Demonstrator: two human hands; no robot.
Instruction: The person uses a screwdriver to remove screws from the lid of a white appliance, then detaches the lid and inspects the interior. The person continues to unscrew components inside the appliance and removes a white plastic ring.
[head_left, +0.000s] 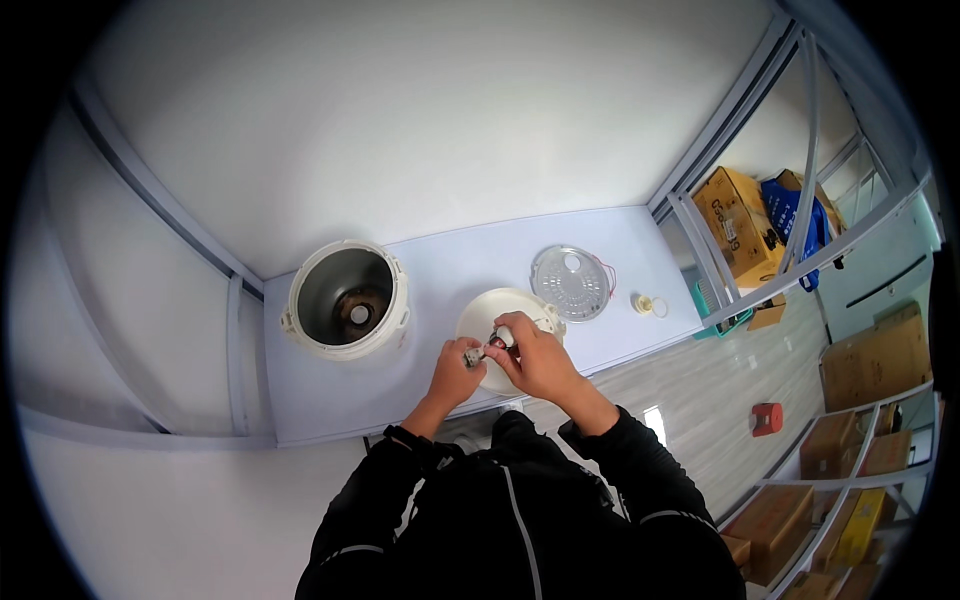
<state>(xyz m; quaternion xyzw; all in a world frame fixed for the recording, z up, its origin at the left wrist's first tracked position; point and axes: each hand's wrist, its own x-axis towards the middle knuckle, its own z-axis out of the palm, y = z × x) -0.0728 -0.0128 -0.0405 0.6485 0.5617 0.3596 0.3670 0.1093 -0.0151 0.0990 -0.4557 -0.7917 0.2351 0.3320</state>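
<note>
My left hand (453, 376) is closed around a small greyish part (473, 357), its exact kind too small to tell. Close beside it, my right hand (546, 366) pinches a small rounded white piece (505, 337) with dark and reddish bits on its underside. Both hands are held over a round cream lid (482, 308) that lies near the front edge of the table. The hands partly cover the lid. Whether the two small parts are joined is unclear.
A white rice cooker body (345, 347) stands open at the left of the table (430, 262). Right of the lid lie a perforated metal disc (570, 284) with a red loop and a small cream cap (641, 303) with a clear ring. Frame posts and cardboard boxes (740, 228) stand beyond the right end.
</note>
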